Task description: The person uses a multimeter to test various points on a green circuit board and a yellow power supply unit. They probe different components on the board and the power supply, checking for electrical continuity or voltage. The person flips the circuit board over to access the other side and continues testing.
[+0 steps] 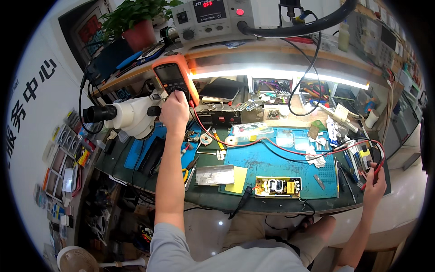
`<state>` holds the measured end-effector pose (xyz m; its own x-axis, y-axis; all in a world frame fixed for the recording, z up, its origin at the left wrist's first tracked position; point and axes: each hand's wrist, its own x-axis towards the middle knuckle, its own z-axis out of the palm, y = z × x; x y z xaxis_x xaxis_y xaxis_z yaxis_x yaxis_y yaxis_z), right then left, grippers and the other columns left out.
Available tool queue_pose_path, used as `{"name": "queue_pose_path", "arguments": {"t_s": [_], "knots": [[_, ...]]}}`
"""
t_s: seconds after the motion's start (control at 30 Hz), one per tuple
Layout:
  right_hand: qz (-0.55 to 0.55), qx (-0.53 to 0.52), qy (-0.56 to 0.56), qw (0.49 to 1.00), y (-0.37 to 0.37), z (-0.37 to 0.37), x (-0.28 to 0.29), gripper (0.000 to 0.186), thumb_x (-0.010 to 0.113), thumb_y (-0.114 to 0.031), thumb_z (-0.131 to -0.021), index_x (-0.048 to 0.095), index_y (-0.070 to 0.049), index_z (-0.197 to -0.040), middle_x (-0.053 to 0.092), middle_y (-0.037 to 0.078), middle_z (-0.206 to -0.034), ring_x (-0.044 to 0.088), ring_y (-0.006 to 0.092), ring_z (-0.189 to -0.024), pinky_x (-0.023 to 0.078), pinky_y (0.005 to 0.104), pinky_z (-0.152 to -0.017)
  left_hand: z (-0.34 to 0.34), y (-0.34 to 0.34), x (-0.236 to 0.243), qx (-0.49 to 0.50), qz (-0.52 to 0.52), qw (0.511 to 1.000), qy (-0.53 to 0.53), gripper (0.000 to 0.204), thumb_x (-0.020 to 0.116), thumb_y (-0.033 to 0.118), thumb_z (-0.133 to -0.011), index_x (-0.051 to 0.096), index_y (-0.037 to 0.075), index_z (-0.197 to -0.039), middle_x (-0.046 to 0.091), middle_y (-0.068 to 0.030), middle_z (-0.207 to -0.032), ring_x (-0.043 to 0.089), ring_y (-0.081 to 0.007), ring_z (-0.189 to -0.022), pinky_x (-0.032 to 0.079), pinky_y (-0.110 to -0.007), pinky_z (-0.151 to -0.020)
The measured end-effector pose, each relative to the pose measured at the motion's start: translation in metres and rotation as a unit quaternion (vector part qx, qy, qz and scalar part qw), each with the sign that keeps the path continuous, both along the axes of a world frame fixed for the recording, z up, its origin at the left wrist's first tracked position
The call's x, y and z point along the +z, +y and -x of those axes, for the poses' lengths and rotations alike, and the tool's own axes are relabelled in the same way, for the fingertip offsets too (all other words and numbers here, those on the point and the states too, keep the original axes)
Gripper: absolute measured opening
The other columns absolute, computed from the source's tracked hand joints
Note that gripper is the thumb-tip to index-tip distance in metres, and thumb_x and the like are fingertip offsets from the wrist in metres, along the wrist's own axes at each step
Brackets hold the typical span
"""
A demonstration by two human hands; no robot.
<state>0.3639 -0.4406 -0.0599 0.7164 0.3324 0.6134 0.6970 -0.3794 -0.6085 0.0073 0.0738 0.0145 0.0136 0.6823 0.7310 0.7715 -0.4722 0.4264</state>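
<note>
My left hand (175, 112) reaches up to an orange multimeter (185, 72) propped below the shelf. Its fingers are closed on the round dial, which they mostly hide. At the right end of the bench, my right hand (375, 183) is closed around the red and black test probes, whose tips I cannot make out. A red test lead (290, 153) and a black one run in a loop across the bench from the meter to that hand. On the blue mat (242, 154) lies a power supply board (278, 187) in an open pale case, apart from both hands.
A white microscope (131, 115) stands left of my left forearm. Near the board lie a black plug (242, 199), a metal plate (215, 175) and a yellow paper (238, 179). Tweezers and screwdrivers crowd the right. A soldering station (210, 20) and a potted plant (136, 22) occupy the shelf.
</note>
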Motion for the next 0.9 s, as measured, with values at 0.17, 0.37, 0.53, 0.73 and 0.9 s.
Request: {"name": "queue_pose_path", "arguments": {"t_s": [0.17,0.37,0.53,0.73,0.9], "knots": [[0.018,-0.023,0.056,0.998,-0.007,-0.001,-0.003,0.021,0.055,-0.009,-0.106,0.066,0.003,-0.119,0.071,0.009,-0.101,0.065,0.0151,-0.086,0.052,0.0308,-0.080,-0.002,0.000,0.004,-0.052,0.064,0.994,-0.069,0.059,0.037,0.038,-0.104,0.072,-0.006,-0.089,0.069,-0.0316,-0.086,0.064,-0.0532,-0.088,0.052,-0.057,-0.082],[-0.033,0.018,0.064,0.997,-0.009,-0.007,-0.024,0.021,0.054,-0.014,-0.108,0.067,-0.003,-0.120,0.064,0.000,-0.090,0.052,0.0041,-0.073,0.042,0.0212,-0.064,0.001,0.005,0.009,-0.103,0.157,0.976,-0.112,0.061,0.033,0.037,-0.102,0.069,-0.009,-0.086,0.068,-0.0326,-0.087,0.063,-0.0530,-0.091,0.049,-0.057,-0.085],[-0.246,0.163,0.339,0.893,-0.004,0.016,-0.017,0.017,0.054,-0.020,-0.109,0.064,-0.010,-0.117,0.062,-0.003,-0.090,0.049,-0.0005,-0.064,0.035,0.0175,-0.052,0.008,0.019,0.001,-0.133,0.186,0.963,-0.145,0.059,0.034,0.035,-0.103,0.064,-0.010,-0.080,0.067,-0.0302,-0.080,0.062,-0.0509,-0.082,0.047,-0.056,-0.079],[-0.342,0.224,0.443,0.798,0.017,0.046,-0.006,0.014,0.055,-0.024,-0.108,0.060,-0.014,-0.117,0.061,-0.004,-0.093,0.050,-0.0019,-0.061,0.038,0.0154,-0.046,0.011,0.040,-0.001,-0.206,0.216,0.922,-0.248,0.047,0.046,0.038,-0.100,0.059,0.006,-0.068,0.053,-0.0019,-0.057,0.044,-0.0139,-0.046,0.034,-0.034,-0.047],[-0.311,0.301,0.535,0.726,0.036,0.088,-0.004,0.013,0.056,-0.016,-0.105,0.062,-0.008,-0.113,0.065,0.001,-0.091,0.061,0.0061,-0.060,0.048,0.0194,-0.047,0.030,-0.019,0.010,-0.125,0.078,0.988,-0.044,0.068,0.037,0.049,-0.112,0.075,0.000,-0.083,0.072,-0.0174,-0.074,0.070,-0.0340,-0.074,0.051,-0.047,-0.072]]}}
